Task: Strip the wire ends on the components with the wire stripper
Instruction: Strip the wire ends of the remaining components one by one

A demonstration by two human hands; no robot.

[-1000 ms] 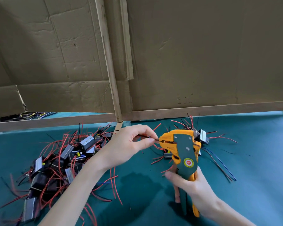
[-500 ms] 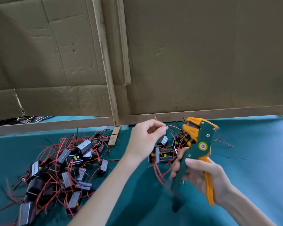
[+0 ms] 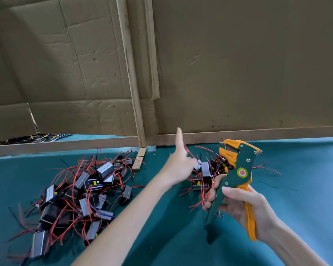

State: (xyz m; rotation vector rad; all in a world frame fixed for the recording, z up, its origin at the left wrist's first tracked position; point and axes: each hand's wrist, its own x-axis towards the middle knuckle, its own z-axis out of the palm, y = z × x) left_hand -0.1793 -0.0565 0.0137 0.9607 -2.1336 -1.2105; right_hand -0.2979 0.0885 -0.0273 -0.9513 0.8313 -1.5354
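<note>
My right hand [image 3: 240,206] grips the handles of the orange and green wire stripper [image 3: 236,169], which is held up with its jaws pointing up and left and nothing in them. My left hand [image 3: 178,164] hovers over the small pile of components [image 3: 204,175] with red wires, just left of the stripper. Its index finger is stretched upward and I see nothing held in it. A larger pile of black and silver components [image 3: 81,192] with red and black wires lies on the left of the teal table cover [image 3: 296,189].
A cardboard wall [image 3: 238,64] with a wooden batten [image 3: 131,73] closes off the back of the table. A short wooden block [image 3: 138,160] lies between the two piles. Loose wire ends stick out around both piles.
My left hand pinched a wire at the stripper jaws, then carried it to the small pile and opened its fingers. The stripper rose and swung to the right.
</note>
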